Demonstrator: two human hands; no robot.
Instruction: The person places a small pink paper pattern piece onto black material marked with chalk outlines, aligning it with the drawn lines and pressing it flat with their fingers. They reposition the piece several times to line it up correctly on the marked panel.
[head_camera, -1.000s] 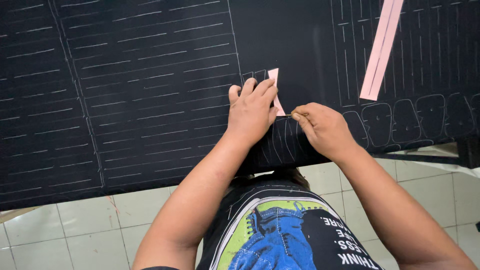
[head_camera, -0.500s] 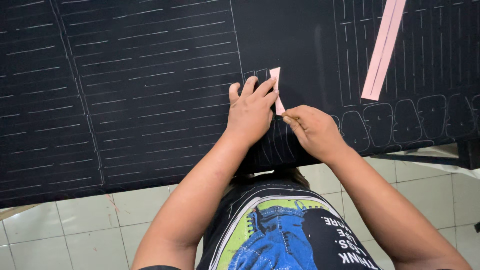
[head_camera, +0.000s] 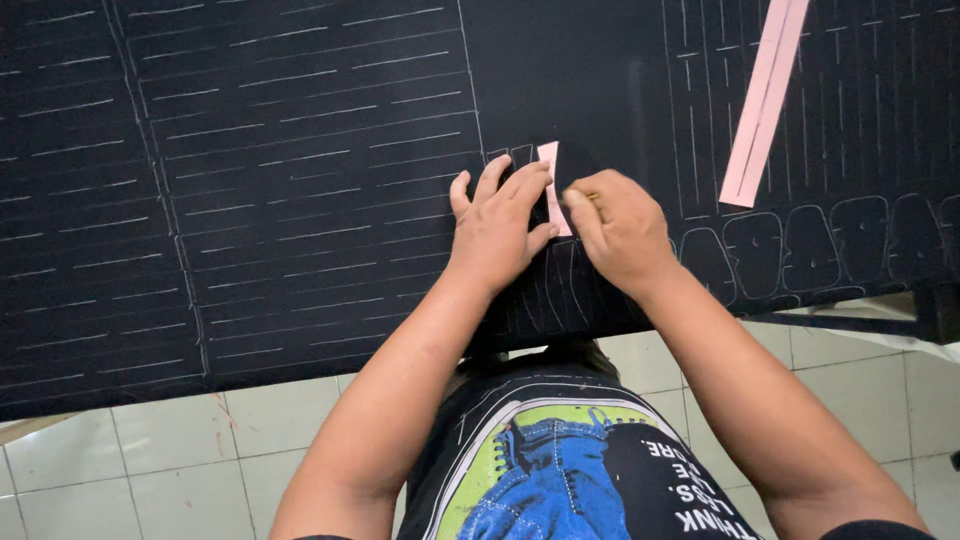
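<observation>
A black cloth (head_camera: 300, 180) marked with white chalk lines covers the table. My left hand (head_camera: 497, 225) lies flat on it, fingertips pressing down a small pink paper template (head_camera: 549, 165). My right hand (head_camera: 618, 228) is right beside the template's edge, fingers pinched around something small and yellowish that I cannot make out; it looks like a piece of chalk. Both hands touch each other near the template.
A long pink paper strip (head_camera: 763, 100) lies on the cloth at the upper right. Chalk outlines of rounded shapes (head_camera: 800, 250) run along the cloth's near edge on the right. White floor tiles (head_camera: 120, 460) show below the table edge.
My right hand has moved up and to the left along the template's right edge, closer to my left hand. The left hand has stayed on the template.
</observation>
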